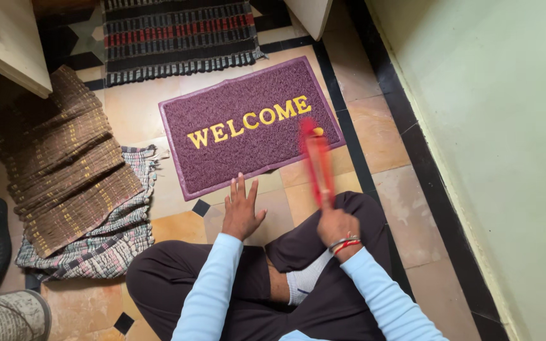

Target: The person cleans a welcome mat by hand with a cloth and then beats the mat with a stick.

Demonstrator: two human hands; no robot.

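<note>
- I'm looking down at a red stick (318, 163), long and thin with a small yellow tip at its far end; it shows blurred, so I can't make out finer detail.
- My right hand (337, 226) is closed in a fist round the stick's near end, with bangles at the wrist, just above my crossed knee.
- The stick points up and away from that fist, its yellow tip over the near right corner of the purple doormat (248, 126), which carries yellow lettering.
- My left hand (241, 211) lies flat on the tiled floor (399, 208), fingers spread wide, holding nothing, just short of the doormat's near edge.
- The stick stands to the right of that open hand, near it but not touching.
- Off to the left a brown woven mat (64, 164) sits folded on a striped rag rug (115, 243).
</note>
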